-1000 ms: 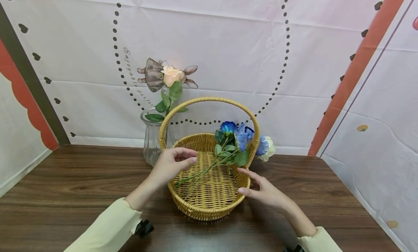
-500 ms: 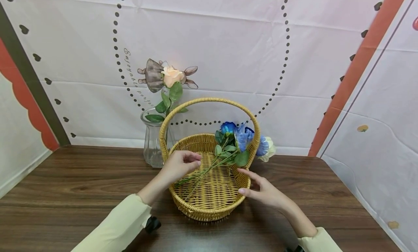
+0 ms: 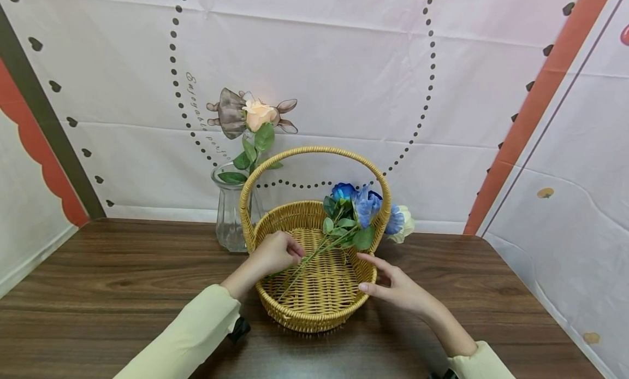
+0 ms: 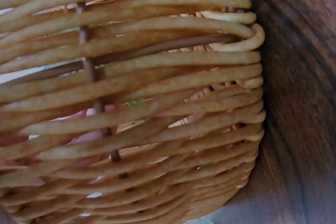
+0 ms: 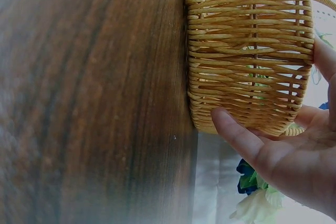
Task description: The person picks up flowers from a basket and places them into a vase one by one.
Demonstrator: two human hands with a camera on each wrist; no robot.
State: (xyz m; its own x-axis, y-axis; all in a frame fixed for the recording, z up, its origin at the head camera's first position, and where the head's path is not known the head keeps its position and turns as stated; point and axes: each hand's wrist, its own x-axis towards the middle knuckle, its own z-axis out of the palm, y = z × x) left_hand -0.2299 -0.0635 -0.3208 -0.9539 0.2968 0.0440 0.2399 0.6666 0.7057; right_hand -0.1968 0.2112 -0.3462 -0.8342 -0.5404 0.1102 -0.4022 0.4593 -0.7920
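Flowers (image 3: pixel 361 207) lie in the basket (image 3: pixel 314 313) on the table (image 3: pixel 123 280), blue heads over the far right rim, stems running toward the near left. Left hand (image 3: pixel 275 253) reaches inside with fingers curled, pinching the stems (image 3: pixel 314 253). Right hand (image 3: pixel 398 286), fingers relaxed and straight, touches the basket's right wall. Vase (image 3: pixel 228 209) stands just behind the basket

Both arms wear long, loose sleeves of pale yellow-cream cloth, plain and unpatterned. The left sleeve (image 3: pixel 189 338) crosses the lower left of the frame and shows soft folds near the cuff. A small black object (image 3: pixel 239 330), probably a camera strap or mount, sits under that wrist. Only the right sleeve's cuff (image 3: pixel 479 362) shows at the lower right, another black bit beside it. The hands are bare.
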